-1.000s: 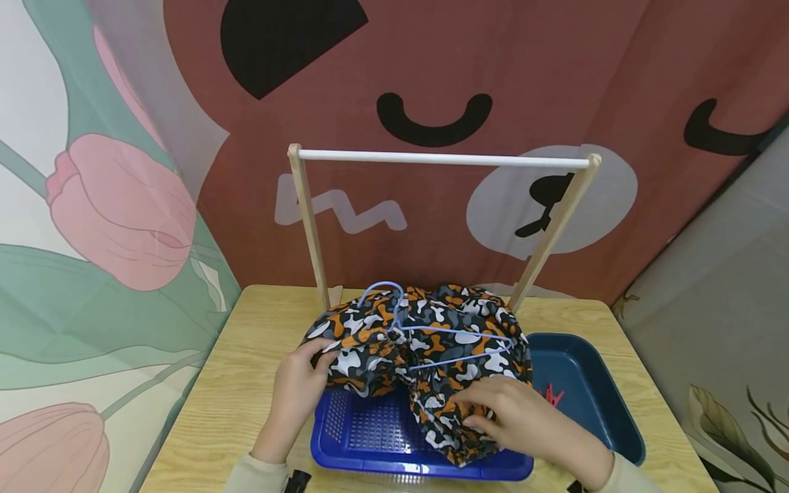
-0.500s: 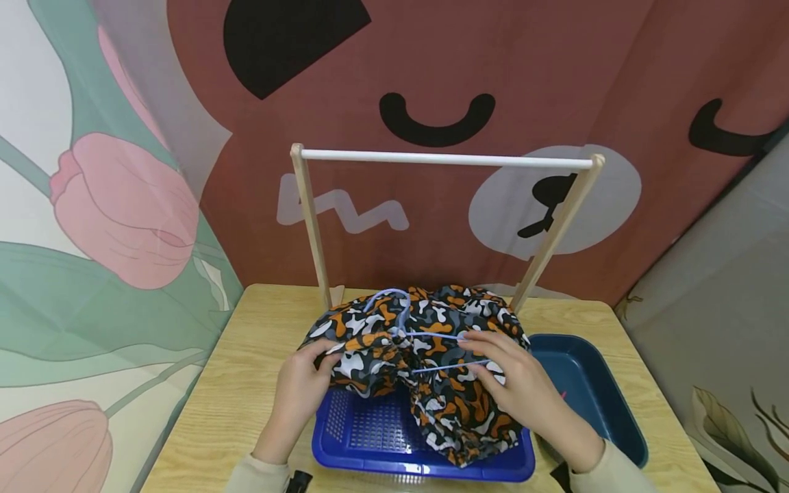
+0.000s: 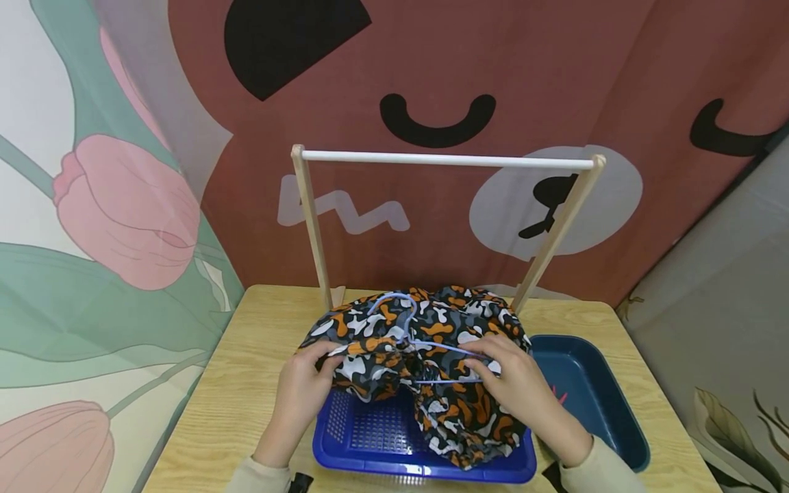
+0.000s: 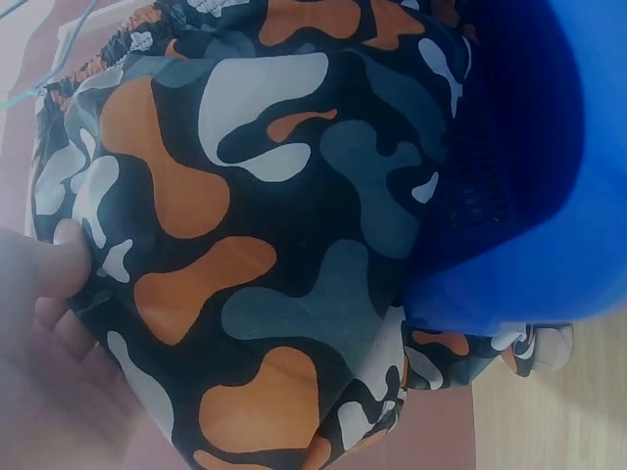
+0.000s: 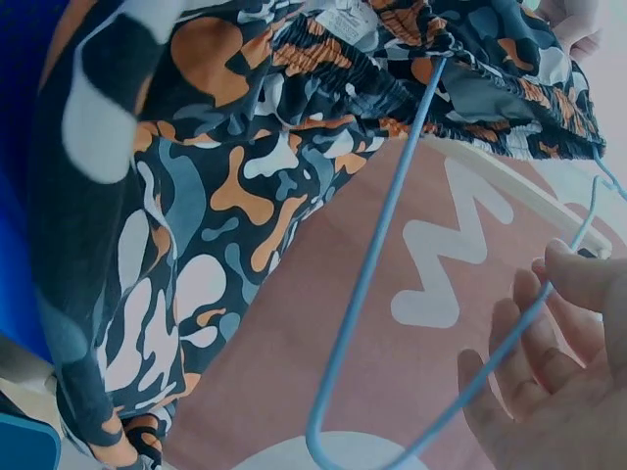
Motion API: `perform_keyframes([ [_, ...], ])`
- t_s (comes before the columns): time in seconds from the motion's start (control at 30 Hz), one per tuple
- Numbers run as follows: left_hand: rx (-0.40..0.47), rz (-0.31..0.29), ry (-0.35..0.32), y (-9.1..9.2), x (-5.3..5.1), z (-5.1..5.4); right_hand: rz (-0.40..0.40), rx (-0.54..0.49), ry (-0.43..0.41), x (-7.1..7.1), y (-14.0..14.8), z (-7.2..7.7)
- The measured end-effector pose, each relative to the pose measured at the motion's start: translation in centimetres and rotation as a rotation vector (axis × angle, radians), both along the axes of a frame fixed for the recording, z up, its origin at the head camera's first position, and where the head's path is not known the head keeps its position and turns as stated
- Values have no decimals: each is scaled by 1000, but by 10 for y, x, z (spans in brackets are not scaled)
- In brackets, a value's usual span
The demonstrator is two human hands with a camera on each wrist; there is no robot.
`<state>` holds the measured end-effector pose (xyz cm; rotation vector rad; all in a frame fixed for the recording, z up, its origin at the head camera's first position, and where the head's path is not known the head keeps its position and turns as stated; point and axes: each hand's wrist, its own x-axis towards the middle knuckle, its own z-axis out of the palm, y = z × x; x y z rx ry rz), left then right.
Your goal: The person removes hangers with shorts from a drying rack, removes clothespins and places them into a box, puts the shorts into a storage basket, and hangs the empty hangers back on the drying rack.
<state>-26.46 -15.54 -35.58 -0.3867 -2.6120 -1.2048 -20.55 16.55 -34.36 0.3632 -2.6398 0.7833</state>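
Note:
A camouflage-patterned garment [image 3: 456, 418] in black, orange, white and grey lies bunched over a blue perforated basket [image 3: 376, 428]. My left hand [image 3: 303, 383] pinches its edge at the left, thumb on the cloth in the left wrist view. A light blue hanger [image 3: 440, 345] lies across the garment, its hook to the upper left. Part of the hanger's left side is inside the gathered elastic waistband [image 5: 392, 98]. My right hand [image 3: 520, 383] pinches the hanger's right side; in the right wrist view the thumb and fingers meet on the wire [image 5: 470, 392].
Behind the garment stands a wooden rack with a white bar [image 3: 444, 159]. To the right, a dark teal tray [image 3: 607, 404] holds a red item [image 3: 562, 397], partly hidden by my right arm. All stand on a wooden table [image 3: 246, 370] before a patterned curtain.
My right hand has left the garment's lower part and moved up to grip the hanger. The hanger has shifted slightly right and down. My left hand keeps its place on the cloth.

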Motion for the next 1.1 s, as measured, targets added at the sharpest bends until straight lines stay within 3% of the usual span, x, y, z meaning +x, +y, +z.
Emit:
perform_keyframes([
  [0.3, 28, -27, -20, 1, 1, 2, -47, -157, -8, 2, -4, 1],
  [0.43, 50, -29, -32, -1, 2, 3, -32, -232, 62, 4, -4, 2],
  [0.6, 73, -8, -31, -6, 0, 3, -16, -251, 176, 6, -1, 2],
  [0.77, 69, 26, -44, -14, -3, -2, -24, -262, 228, 10, 8, 2],
  [0.9, 61, 49, -64, -21, -5, -7, -44, -267, 212, 14, 17, 3],
  [1.1, 70, 80, -152, -31, -10, -19, -63, -274, 217, 19, 29, 5],
])
